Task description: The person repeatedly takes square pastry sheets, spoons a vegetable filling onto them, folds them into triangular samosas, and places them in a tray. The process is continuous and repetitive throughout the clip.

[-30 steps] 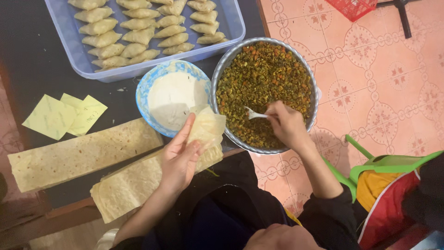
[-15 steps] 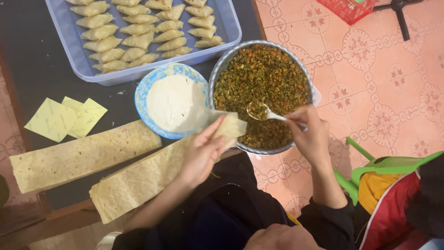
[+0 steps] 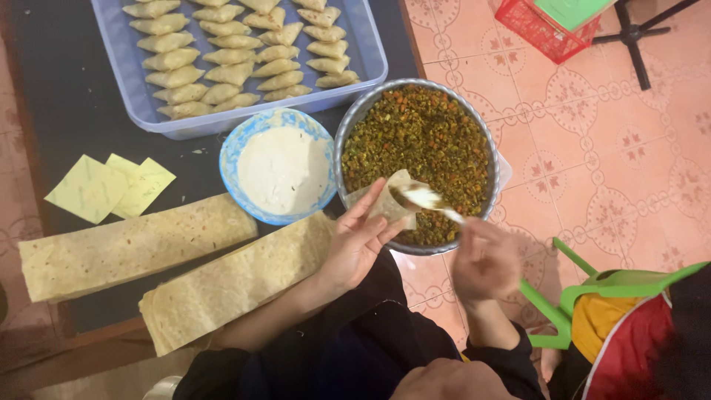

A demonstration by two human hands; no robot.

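Observation:
My left hand (image 3: 357, 241) holds a folded pastry cone (image 3: 389, 198) over the near rim of a metal bowl (image 3: 355, 118) full of green and orange chopped filling (image 3: 422, 141). My right hand (image 3: 485, 259) grips a white spoon (image 3: 429, 201), its tip with filling inside the cone's mouth. Both hands sit just in front of the bowl, above my dark lap.
A blue bowl of white paste (image 3: 280, 167) stands left of the metal bowl. Behind, a clear tray (image 3: 370, 52) holds several folded pastries. Two stacks of pastry strips (image 3: 222, 285) and yellow paper squares (image 3: 107, 185) lie on the dark table. A green chair (image 3: 592, 289) stands at right.
The spoon has lifted out of the filling and moved left into the cone. My left hand brought the cone up over the bowl's rim.

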